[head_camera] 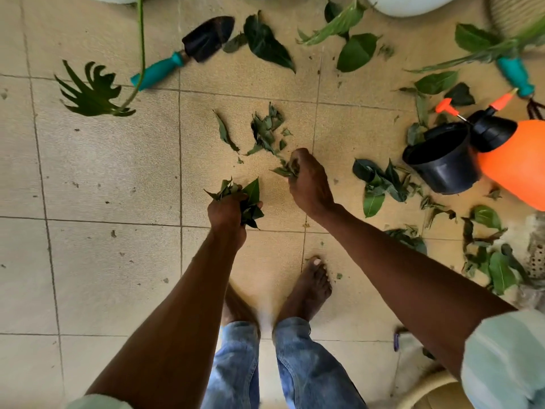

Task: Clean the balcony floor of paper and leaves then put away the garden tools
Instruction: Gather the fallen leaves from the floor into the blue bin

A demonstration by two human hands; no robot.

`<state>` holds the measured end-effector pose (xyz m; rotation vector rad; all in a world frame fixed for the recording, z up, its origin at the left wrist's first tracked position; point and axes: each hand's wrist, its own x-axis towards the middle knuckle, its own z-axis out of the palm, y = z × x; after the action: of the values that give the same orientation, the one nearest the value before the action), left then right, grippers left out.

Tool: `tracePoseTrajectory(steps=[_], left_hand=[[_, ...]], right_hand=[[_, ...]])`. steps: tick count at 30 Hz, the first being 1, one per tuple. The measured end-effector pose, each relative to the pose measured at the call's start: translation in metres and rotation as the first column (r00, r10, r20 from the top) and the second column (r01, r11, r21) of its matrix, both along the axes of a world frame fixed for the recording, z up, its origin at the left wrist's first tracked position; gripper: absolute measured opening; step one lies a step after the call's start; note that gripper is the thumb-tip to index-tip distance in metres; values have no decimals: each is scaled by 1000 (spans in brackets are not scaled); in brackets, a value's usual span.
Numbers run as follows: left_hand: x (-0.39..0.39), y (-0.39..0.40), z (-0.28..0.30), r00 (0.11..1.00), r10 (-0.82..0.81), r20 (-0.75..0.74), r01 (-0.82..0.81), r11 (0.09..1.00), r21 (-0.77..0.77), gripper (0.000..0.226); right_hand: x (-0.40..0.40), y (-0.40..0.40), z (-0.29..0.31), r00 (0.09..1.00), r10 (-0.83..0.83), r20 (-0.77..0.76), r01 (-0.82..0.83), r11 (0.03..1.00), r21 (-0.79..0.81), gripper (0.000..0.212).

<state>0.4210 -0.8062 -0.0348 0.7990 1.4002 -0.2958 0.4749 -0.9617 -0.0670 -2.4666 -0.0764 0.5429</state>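
Observation:
My left hand (pixel 226 215) grips a bunch of green leaves (pixel 250 199) above the beige tiled floor (pixel 112 178). My right hand (pixel 308 181) pinches a few leaf scraps (pixel 287 169) close to a small leaf pile (pixel 267 129) on the tiles. More leaves (pixel 380 181) lie scattered to the right and at the top (pixel 267 44). A trowel (pixel 188 51) with a teal handle and black blade lies at the upper left. A second teal-handled tool (pixel 516 75) lies at the upper right, partly under leaves.
A black plastic pot (pixel 442 163) lies tipped beside an orange pressure sprayer (pixel 516 163) at the right. White planters (pixel 410 4) stand along the top edge. A lobed plant leaf (pixel 91 93) hangs at the left. My bare feet (pixel 306 290) stand on the tiles below my hands.

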Motion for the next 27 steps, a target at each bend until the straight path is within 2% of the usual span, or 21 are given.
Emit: tracePoseTrajectory(steps=[4,7,11,13,15,18,20,22,24,27], left_hand=[[-6,17,3,1000,26,0,-26,1000,17,20],[-9,28,1,1000,21,13,-21,1000,17,20],[-14,40,-6,999,35,27,-35,999,-3,20],[-17,43,-8,999,42,32,-42,999,-13,20],[-20,46,-9,998,47,35,-46,999,-21,20],[-24,48,-12,998,57,27,-56,998,-24,20],[-28,48,-13,998,52,28,-51,998,-35,21],[-31,50,-13,998,53,29,-52,998,-40,20],[-33,52,-12,998,52,29,-51,998,-41,20],[-34,55,-6,998,64,13,-64,997,-31,20]], right_hand=[[22,34,10,993,112,-29,-114,992,-56,25],[44,54,9,986,165,33,-156,972,-176,19],[64,68,-4,953,263,-150,-297,909,-291,20],[55,68,-15,916,359,-180,-398,869,-295,22],[34,64,-21,894,435,-108,-448,857,-253,28],[0,51,-21,831,547,102,-514,825,-236,33],[-18,40,-24,784,601,157,-557,792,-250,33],[-30,33,-24,812,566,146,-533,819,-212,33],[-35,30,-18,893,441,85,-426,892,-155,38],[-32,35,-5,949,315,-17,-314,941,-122,63]])
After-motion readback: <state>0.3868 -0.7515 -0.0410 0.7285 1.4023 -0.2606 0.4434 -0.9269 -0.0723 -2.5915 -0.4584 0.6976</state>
